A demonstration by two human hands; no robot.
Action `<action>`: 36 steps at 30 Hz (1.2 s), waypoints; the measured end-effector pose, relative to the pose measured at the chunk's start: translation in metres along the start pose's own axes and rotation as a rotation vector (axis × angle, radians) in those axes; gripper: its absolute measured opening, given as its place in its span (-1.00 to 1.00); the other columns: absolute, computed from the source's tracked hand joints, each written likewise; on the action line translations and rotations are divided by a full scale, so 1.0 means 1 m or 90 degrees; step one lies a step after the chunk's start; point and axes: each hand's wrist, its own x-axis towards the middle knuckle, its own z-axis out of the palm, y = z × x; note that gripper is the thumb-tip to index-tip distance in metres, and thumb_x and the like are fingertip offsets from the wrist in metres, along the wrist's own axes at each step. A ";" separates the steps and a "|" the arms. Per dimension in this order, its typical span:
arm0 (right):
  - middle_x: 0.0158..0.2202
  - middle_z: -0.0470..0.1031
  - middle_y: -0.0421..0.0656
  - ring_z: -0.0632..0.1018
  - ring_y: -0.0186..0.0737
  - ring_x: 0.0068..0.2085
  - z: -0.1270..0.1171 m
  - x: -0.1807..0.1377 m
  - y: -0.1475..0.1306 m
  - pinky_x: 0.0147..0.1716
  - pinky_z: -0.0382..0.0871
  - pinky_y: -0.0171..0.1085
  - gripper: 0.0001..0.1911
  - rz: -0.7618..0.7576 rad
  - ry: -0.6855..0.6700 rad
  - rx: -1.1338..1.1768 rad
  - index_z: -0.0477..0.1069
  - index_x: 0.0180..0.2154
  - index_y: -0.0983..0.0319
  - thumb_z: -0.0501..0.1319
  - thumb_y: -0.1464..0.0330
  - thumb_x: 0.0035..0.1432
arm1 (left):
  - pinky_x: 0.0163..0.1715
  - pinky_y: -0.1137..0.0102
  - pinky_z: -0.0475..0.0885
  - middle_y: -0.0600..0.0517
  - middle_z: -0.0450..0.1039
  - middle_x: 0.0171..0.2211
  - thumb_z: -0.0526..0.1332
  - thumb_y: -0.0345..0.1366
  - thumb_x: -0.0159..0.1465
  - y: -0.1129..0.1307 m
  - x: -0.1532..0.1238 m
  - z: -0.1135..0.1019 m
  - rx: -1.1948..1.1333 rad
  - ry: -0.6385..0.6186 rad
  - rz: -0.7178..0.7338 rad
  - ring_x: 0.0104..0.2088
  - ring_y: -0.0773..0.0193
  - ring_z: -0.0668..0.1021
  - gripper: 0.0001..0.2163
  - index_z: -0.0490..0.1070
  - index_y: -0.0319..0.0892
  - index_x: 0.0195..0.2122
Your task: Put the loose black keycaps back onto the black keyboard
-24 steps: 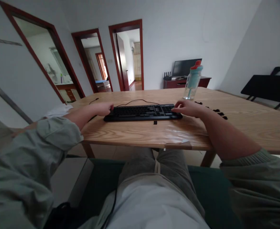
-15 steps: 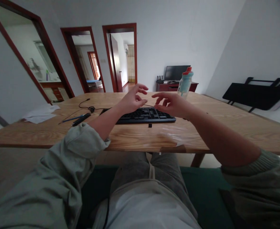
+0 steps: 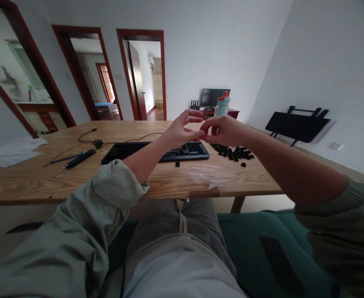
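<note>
My left hand (image 3: 183, 130) and my right hand (image 3: 223, 129) meet at the fingertips above the right part of a black keyboard (image 3: 185, 156). The left hand's fingers are curved and apart, its thumb touching the fingertips of the right. On the right hand, thumb and index finger come together in a pinch; whatever is between them is too small to make out. Some key positions on the keyboard look bare. A single black keycap (image 3: 177, 164) lies in front of it. To the right, loose black keycaps (image 3: 236, 154) are spread in a pile, partly behind my right hand and forearm.
Left of the keyboard lie a black-handled tool (image 3: 80, 159), a blue pen-like stick (image 3: 66, 158) and a coiled cable (image 3: 98, 143). White paper (image 3: 13, 151) is at the table's left. A water bottle (image 3: 221, 106) stands behind my right hand. Clear film (image 3: 202, 177) lies near the front edge.
My hands have come together until their fingertips touch. The view has turned to the right, bringing the loose keycaps into sight.
</note>
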 end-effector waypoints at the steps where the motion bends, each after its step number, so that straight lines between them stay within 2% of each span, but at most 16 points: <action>1: -0.40 0.53 -0.15 0.45 -0.28 -0.41 0.001 0.001 0.010 -0.37 0.28 -0.26 -0.67 0.035 0.000 -0.011 0.59 -0.22 0.20 0.24 0.11 0.14 | -0.23 0.33 0.54 -0.06 0.40 0.04 0.36 -0.15 0.20 -0.003 -0.002 -0.005 0.033 -0.001 -0.013 -0.18 0.25 0.57 -0.55 0.27 -0.03 0.07; 3: -0.44 0.53 -0.14 0.45 -0.26 -0.43 0.003 0.003 0.035 -0.40 0.27 -0.26 -0.65 0.126 -0.039 -0.048 0.60 -0.27 0.22 0.22 0.09 0.15 | -0.27 0.38 0.51 -0.07 0.40 0.05 0.33 -0.20 0.21 -0.011 -0.008 -0.021 0.116 0.010 -0.052 -0.25 0.30 0.56 -0.59 0.31 -0.07 0.07; 5: -0.52 0.49 -0.16 0.45 -0.24 -0.46 0.009 0.003 0.063 -0.44 0.25 -0.26 -0.65 0.213 -0.125 -0.106 0.59 -0.39 0.20 0.26 0.06 0.10 | -0.29 0.41 0.48 -0.05 0.42 0.04 0.30 -0.25 0.21 -0.024 -0.017 -0.040 0.206 0.030 -0.103 -0.29 0.34 0.55 -0.63 0.34 -0.09 0.05; 7: -0.59 0.45 -0.18 0.46 -0.21 -0.45 0.020 0.003 0.088 -0.43 0.25 -0.26 -0.64 0.235 -0.205 -0.151 0.55 -0.51 0.19 0.28 0.05 0.07 | -0.30 0.43 0.46 -0.04 0.43 0.04 0.26 -0.30 0.21 -0.037 -0.027 -0.056 0.266 0.069 -0.148 -0.33 0.38 0.54 -0.65 0.33 -0.11 0.04; 9: -0.59 0.45 -0.16 0.50 -0.18 -0.42 0.035 0.006 0.108 -0.41 0.27 -0.26 -0.63 0.269 -0.248 -0.153 0.55 -0.53 0.21 0.30 0.06 0.06 | -0.29 0.42 0.45 -0.04 0.45 0.03 0.23 -0.35 0.19 -0.049 -0.035 -0.065 0.300 0.096 -0.170 -0.35 0.37 0.55 -0.65 0.35 -0.14 0.02; 13: -0.38 0.60 -0.12 0.55 -0.13 -0.32 0.055 0.015 0.133 -0.35 0.32 -0.25 -0.68 0.280 -0.236 -0.101 0.61 -0.37 0.20 0.32 0.07 0.06 | -0.25 0.38 0.45 -0.01 0.54 -0.20 0.19 -0.40 0.13 -0.062 -0.038 -0.065 0.344 0.077 -0.175 -0.33 0.27 0.58 -0.72 0.43 -0.18 -0.11; 16: -0.33 0.62 -0.12 0.56 -0.13 -0.30 0.054 0.018 0.143 -0.32 0.34 -0.26 -0.68 0.303 -0.206 -0.079 0.63 -0.30 0.18 0.34 0.08 0.05 | -0.22 0.35 0.46 -0.01 0.54 -0.22 0.16 -0.40 0.10 -0.066 -0.038 -0.060 0.366 0.039 -0.146 -0.31 0.24 0.59 -0.77 0.46 -0.18 -0.20; 19: -0.30 0.63 -0.12 0.57 -0.15 -0.30 0.049 0.011 0.147 -0.33 0.36 -0.28 -0.71 0.343 -0.132 -0.080 0.63 -0.22 0.19 0.32 0.16 0.09 | -0.23 0.35 0.47 -0.03 0.52 -0.18 0.14 -0.39 0.10 -0.067 -0.039 -0.058 0.370 0.022 -0.123 -0.30 0.24 0.59 -0.78 0.47 -0.18 -0.23; 23: -0.22 0.65 -0.07 0.58 -0.17 -0.26 0.050 -0.005 0.145 -0.31 0.38 -0.31 -0.72 0.363 -0.047 -0.018 0.61 -0.15 0.26 0.26 0.33 0.11 | -0.25 0.35 0.46 -0.03 0.52 -0.21 0.14 -0.37 0.11 -0.068 -0.042 -0.061 0.375 0.031 -0.136 -0.32 0.24 0.59 -0.80 0.48 -0.19 -0.25; 27: -0.23 0.64 -0.07 0.57 -0.18 -0.28 0.043 -0.019 0.138 -0.37 0.38 -0.33 -0.69 0.368 -0.007 0.003 0.60 -0.13 0.27 0.26 0.30 0.10 | -0.25 0.35 0.45 -0.02 0.54 -0.25 0.15 -0.36 0.12 -0.070 -0.043 -0.063 0.389 0.029 -0.147 -0.33 0.24 0.57 -0.79 0.50 -0.19 -0.25; 30: -0.25 0.63 -0.05 0.56 -0.17 -0.31 0.025 -0.036 0.127 -0.40 0.37 -0.30 -0.65 0.385 -0.071 -0.028 0.60 -0.18 0.27 0.30 0.17 0.07 | -0.27 0.35 0.45 -0.02 0.54 -0.27 0.15 -0.35 0.12 -0.069 -0.045 -0.063 0.400 0.021 -0.147 -0.34 0.24 0.56 -0.80 0.51 -0.18 -0.26; 33: -0.29 0.62 -0.05 0.56 -0.13 -0.36 0.007 -0.065 0.112 -0.44 0.35 -0.25 -0.51 0.407 -0.141 -0.053 0.59 -0.18 0.23 0.34 0.00 -0.02 | -0.30 0.36 0.44 -0.02 0.55 -0.29 0.16 -0.33 0.14 -0.067 -0.046 -0.063 0.398 0.009 -0.142 -0.36 0.24 0.55 -0.81 0.52 -0.19 -0.26; 36: -0.39 0.59 -0.06 0.55 -0.11 -0.40 0.004 -0.090 0.100 -0.46 0.32 -0.23 -0.55 0.418 -0.186 -0.098 0.59 -0.30 0.20 0.37 -0.02 -0.08 | -0.34 0.37 0.43 0.00 0.55 -0.34 0.17 -0.31 0.16 -0.065 -0.046 -0.063 0.391 -0.015 -0.150 -0.37 0.24 0.55 -0.80 0.52 -0.19 -0.24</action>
